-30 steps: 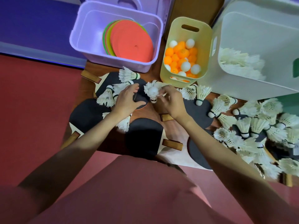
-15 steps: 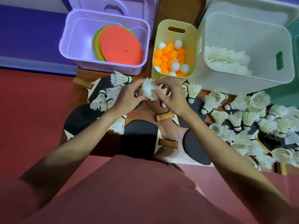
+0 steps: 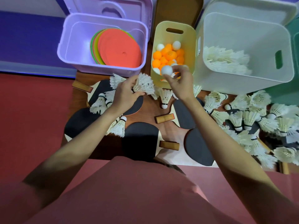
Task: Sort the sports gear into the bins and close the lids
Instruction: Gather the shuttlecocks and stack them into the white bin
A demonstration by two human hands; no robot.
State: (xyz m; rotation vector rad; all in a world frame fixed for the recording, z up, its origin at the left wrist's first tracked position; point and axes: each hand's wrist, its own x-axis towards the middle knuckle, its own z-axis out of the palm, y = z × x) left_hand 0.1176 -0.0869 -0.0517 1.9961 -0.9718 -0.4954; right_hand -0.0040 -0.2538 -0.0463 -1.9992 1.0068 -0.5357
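Right hand (image 3: 179, 81): fingers curled upward, a white table-tennis ball (image 3: 167, 70) pinched at the fingertips; held over the near end of the yellow bin (image 3: 191, 46).
Left hand (image 3: 124, 94): fingers closed around a bunch of white shuttlecocks (image 3: 144, 84), gripped near the cork ends, feathers fanned toward the bins.
Yellow bin: lid off; orange and white balls (image 3: 168, 55) seen inside; a handle slot cut in the far wall.
White bin (image 3: 267, 78): lid off, on the right; a heap of shuttlecocks (image 3: 226, 60) noted at the bottom.
Lilac bin (image 3: 103, 65): lid off, on the left; a stack of flat marker discs (image 3: 118, 49) leaned inside, the orange-red one on top.
Lilac lid (image 3: 110, 8): stood upright behind the lilac bin.
Loose shuttlecocks (image 3: 249, 120): piled on the right of the table; a few more lie by the left wrist, and one (image 3: 165, 97) lies between the two hands, cork toward the person.
Table-tennis bats (image 3: 140, 143): several laid overlapping on the wooden table (image 3: 150, 110), black rubber up, wooden handles showing.
Writing: none legible on any bin, ball or bat.
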